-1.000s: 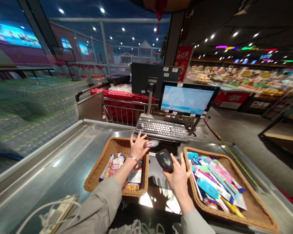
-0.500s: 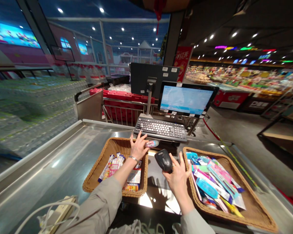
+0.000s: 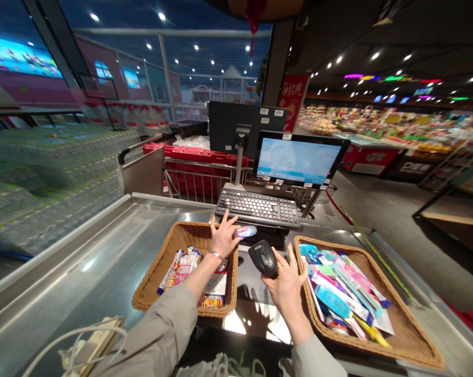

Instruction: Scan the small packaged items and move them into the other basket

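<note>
Between the thumb and fingers of my left hand is a small rounded package with pink, blue and white print; its exact kind is too small to make out. This hand is above the far right edge of the left wicker basket, where several small packets lie. My right hand grips a black barcode scanner, its head pointing up and left toward the package. Beside that hand stands the right wicker basket, holding several colourful packaged goods, some like toothbrush packs.
A keyboard lies beyond my hands, with a lit monitor and a dark screen back behind it. The metal counter has raised edges. A power strip with white cables is at lower left. Shopping carts stand behind.
The view has shifted very slightly. Both hands keep nearly the same pose, the package still in the left and the scanner in the right; the package looks slightly turned.
</note>
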The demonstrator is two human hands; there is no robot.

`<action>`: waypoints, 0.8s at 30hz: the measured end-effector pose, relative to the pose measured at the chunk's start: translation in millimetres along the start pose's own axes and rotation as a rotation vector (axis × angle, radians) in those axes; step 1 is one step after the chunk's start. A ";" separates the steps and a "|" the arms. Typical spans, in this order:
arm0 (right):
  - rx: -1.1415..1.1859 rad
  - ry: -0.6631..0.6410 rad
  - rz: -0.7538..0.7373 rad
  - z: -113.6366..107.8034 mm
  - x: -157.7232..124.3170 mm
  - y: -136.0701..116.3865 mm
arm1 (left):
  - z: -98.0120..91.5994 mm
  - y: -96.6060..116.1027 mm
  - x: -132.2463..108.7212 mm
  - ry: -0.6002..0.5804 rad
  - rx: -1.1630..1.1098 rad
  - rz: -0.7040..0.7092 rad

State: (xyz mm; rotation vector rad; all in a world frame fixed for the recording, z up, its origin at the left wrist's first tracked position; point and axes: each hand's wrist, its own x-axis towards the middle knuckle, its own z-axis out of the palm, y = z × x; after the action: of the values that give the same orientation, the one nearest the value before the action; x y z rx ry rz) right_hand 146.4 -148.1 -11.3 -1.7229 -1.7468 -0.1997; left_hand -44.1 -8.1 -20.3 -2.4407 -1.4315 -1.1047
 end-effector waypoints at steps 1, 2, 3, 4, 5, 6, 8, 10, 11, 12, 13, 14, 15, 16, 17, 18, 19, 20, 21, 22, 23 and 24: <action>0.001 0.000 -0.003 -0.5 0.1 -0.2 | -0.1 0.4 0.4 0.001 -0.002 0.001; 0.001 0.000 -0.006 -1.1 0.3 -0.4 | -0.2 0.9 0.8 0.002 -0.004 0.002; 0.002 -0.002 -0.007 -1.8 0.5 -0.8 | -0.4 1.4 1.2 0.001 -0.006 0.002; 0.002 -0.005 -0.007 -2.5 0.7 -1.2 | -0.7 1.9 1.6 0.001 -0.008 0.001; 0.000 -0.010 -0.008 -3.2 0.9 -1.5 | -0.9 2.4 1.9 0.000 -0.009 -0.001; -0.002 -0.015 -0.010 -3.7 1.0 -1.7 | -1.0 2.7 2.1 0.000 -0.009 -0.004; -0.008 -0.026 -0.020 -4.3 1.1 -1.4 | -0.6 3.0 2.4 0.002 -0.008 -0.007; -0.014 -0.031 -0.039 -4.2 1.0 -0.3 | 0.3 2.7 2.3 0.010 -0.009 -0.001; -0.014 -0.030 -0.049 -4.1 0.9 0.3 | 1.0 2.5 2.1 0.015 -0.010 0.003; -0.013 -0.028 -0.059 -4.1 0.9 0.8 | 1.7 2.3 2.0 0.020 -0.011 0.008; -0.010 -0.023 -0.065 -4.2 1.0 1.0 | 2.5 2.1 2.0 0.026 -0.012 0.010; -0.004 -0.018 -0.068 -4.5 1.2 0.8 | 3.1 2.1 2.0 0.032 -0.012 0.012; 0.004 -0.014 -0.068 -5.0 1.5 0.4 | 3.6 2.1 2.1 0.039 -0.012 0.014; 0.012 -0.010 -0.065 -5.6 1.8 -0.4 | 3.9 2.3 2.3 0.047 -0.012 0.016; 0.017 -0.008 -0.061 -6.3 2.1 -1.3 | 4.1 2.5 2.5 0.054 -0.011 0.019; 0.019 -0.008 -0.058 -7.1 2.4 -2.2 | 4.2 2.8 2.7 0.060 -0.009 0.022; 0.018 -0.007 -0.057 -7.8 2.7 -3.0 | 4.2 3.0 2.8 0.064 -0.007 0.025; 0.014 -0.008 -0.061 -8.5 2.9 -3.6 | 4.2 3.1 2.9 0.066 -0.004 0.028; 0.009 -0.007 -0.064 -9.0 3.1 -3.9 | 4.3 3.1 3.0 0.068 -0.003 0.030; 0.004 -0.005 -0.069 -9.4 3.2 -4.0 | 4.7 3.0 2.9 0.068 -0.002 0.032; 0.002 -0.004 -0.074 -9.6 3.1 -3.8 | 5.2 2.8 2.8 0.069 -0.002 0.034; 0.001 -0.002 -0.077 -9.5 3.0 -3.3 | 5.8 2.5 2.7 0.070 -0.002 0.036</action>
State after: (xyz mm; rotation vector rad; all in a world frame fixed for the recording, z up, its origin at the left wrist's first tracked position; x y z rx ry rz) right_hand 146.9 -151.1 -1.2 -1.6568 -1.8158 -0.2310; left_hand -38.2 -5.1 -22.2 -2.3938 -1.3615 -1.1721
